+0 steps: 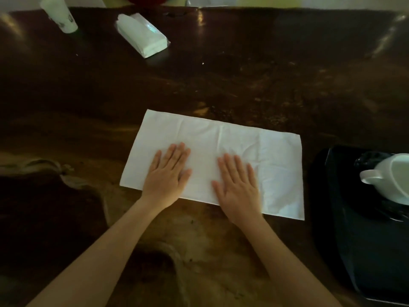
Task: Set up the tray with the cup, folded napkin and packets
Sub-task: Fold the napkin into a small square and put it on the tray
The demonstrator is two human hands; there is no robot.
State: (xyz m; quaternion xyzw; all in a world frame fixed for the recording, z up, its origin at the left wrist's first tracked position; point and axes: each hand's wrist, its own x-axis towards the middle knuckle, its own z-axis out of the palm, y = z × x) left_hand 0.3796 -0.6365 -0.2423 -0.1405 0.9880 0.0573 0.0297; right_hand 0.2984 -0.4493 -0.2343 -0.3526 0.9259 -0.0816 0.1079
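A white paper napkin (232, 140) lies flat on the dark wooden table, folded into a long rectangle. My left hand (168, 173) rests palm down on its left half, fingers together and extended. My right hand (238, 187) presses flat on its middle, fingers slightly spread. A black tray (354, 251) sits at the right edge. On it stands a white cup (394, 178) with its handle pointing left, on a dark saucer. No packets are visible.
A wrapped pack of white napkins (143, 36) lies at the far left of the table. A white bottle (59, 14) stands beyond it at the far left corner. The dark table (243, 74) stretches between the napkin and the back edge.
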